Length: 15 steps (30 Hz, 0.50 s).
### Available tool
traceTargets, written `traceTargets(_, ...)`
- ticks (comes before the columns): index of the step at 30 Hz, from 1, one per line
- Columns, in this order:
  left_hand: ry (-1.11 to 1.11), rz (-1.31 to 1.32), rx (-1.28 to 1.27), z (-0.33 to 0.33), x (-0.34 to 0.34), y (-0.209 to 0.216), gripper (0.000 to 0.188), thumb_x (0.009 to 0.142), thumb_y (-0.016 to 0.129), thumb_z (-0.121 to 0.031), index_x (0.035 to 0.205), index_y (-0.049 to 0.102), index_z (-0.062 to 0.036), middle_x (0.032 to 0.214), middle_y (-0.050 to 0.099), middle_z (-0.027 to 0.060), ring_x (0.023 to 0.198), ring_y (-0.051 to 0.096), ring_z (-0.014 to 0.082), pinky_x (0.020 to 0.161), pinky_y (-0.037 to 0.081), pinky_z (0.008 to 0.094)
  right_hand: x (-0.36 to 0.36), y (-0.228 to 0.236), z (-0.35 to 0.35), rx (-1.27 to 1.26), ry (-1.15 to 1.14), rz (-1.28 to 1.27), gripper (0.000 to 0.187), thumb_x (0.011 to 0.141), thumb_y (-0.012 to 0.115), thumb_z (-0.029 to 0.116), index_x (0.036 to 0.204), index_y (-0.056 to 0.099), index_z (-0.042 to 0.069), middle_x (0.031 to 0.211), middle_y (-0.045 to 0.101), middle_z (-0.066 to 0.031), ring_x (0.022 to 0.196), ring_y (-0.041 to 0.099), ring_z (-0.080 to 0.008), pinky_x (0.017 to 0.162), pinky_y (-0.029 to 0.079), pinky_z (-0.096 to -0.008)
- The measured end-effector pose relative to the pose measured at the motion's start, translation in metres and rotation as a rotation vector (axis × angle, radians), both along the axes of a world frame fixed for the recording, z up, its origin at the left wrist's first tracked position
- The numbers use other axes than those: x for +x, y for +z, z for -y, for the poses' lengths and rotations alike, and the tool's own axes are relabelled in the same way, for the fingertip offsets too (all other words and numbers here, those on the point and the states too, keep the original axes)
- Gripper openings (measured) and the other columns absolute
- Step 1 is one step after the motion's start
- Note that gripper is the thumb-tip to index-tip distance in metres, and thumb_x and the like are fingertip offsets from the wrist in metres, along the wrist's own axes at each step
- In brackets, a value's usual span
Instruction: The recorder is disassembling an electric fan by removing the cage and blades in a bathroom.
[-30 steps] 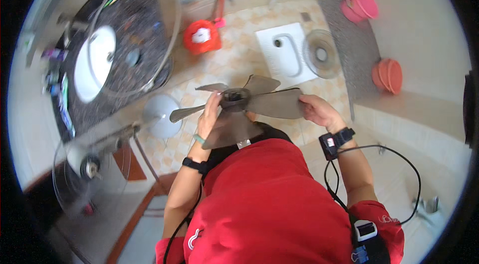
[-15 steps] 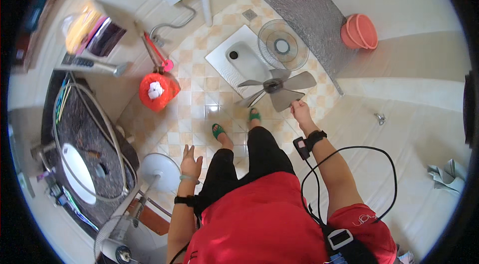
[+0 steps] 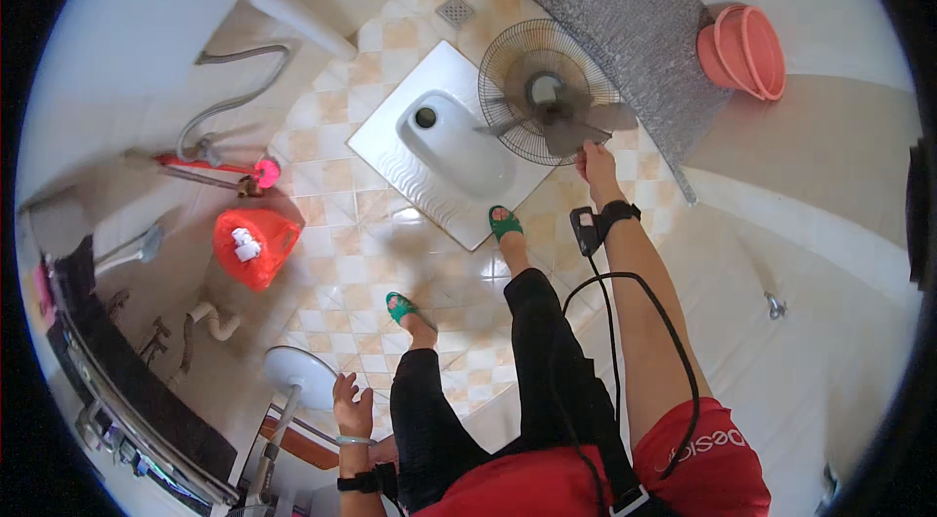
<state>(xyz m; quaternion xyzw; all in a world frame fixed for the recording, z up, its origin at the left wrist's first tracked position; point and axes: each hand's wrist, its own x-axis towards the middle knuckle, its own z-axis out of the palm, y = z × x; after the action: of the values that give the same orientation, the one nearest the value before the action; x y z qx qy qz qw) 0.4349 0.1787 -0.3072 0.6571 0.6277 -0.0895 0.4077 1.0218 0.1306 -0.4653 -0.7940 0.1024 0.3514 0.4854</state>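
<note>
My right hand [image 3: 595,167] pinches the tip of one blade of a dark grey translucent fan blade set [image 3: 568,134]. The blades hang over a round wire fan grille [image 3: 503,58], overlapping much of it; whether they touch it I cannot tell. That grille lies on the tiled floor, against the right corner of a white squat toilet [image 3: 468,151]. Low on the left, my left hand [image 3: 353,410] holds nothing, its fingers apart and slightly bent. Beside it stands the round white base [image 3: 293,361] of a fan stand.
A red bag-lined bin [image 3: 264,253] with white paper in it stands left of the toilet, near a pink-headed brush [image 3: 265,173]. Pink buckets [image 3: 727,58] sit by a grey stone ledge [image 3: 625,9]. A dark counter [image 3: 137,390] edges the left; a black cable [image 3: 683,331] loops along my right arm.
I have stepped forward, my right foot now beside the toilet. The blade set has moved from in front of the grille to over it, still in my right hand.
</note>
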Motion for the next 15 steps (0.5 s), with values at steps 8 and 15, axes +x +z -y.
traceTargets(8, 0.096, 0.079, -0.215, 0.004, 0.101, -0.044, 0.048, 0.077, 0.064, 0.001, 0.122, 0.048, -0.0038, 0.121, 0.053, 0.0107, 0.099, 0.057, 0.0224, 0.072, 0.052, 0.0299, 0.047, -0.134, -0.005, 0.168, -0.181, -0.061, 0.026, 0.092, 0.048, 0.031, 0.085, 0.053, 0.006, 0.071, 0.057, -0.0041, 0.057, 0.052, -0.0097, 0.048, 0.044, -0.0229)
traceTargets(15, 0.180, 0.069, -0.380, 0.017, 0.134, -0.053, 0.042, 0.078, 0.063, 0.002, 0.119, 0.053, -0.0040, 0.117, 0.056, 0.0076, 0.098, 0.057, 0.0194, 0.074, 0.050, 0.0281, 0.027, -0.165, 0.044, 0.225, -0.398, -0.456, 0.033, 0.091, 0.048, 0.033, 0.103, 0.049, 0.002, 0.087, 0.059, -0.0089, 0.069, 0.059, -0.0156, 0.058, 0.049, -0.0258)
